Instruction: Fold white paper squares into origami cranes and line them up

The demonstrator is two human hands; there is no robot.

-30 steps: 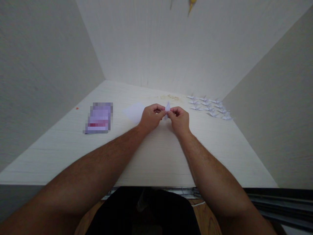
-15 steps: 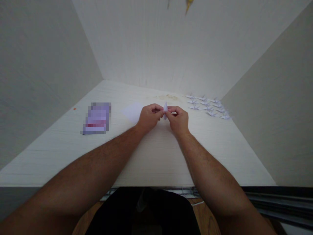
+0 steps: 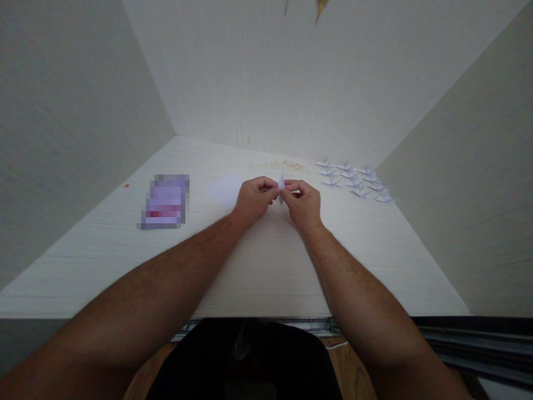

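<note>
A small folded piece of pale lilac paper (image 3: 282, 183) stands upright between my two hands above the middle of the white table (image 3: 258, 272). My left hand (image 3: 255, 199) pinches its left side with fingers curled. My right hand (image 3: 305, 203) pinches its right side in the same way. Most of the paper is hidden behind my fingertips.
Several small folded paper cranes (image 3: 353, 180) lie in rows at the back right of the table. A flat pale sheet (image 3: 226, 190) lies just left of my left hand. A blurred purple packet (image 3: 165, 201) sits further left. Walls close the table on three sides.
My hands and the folded paper have stayed in place, with only slight finger movement. The view shifted slightly to the right.
</note>
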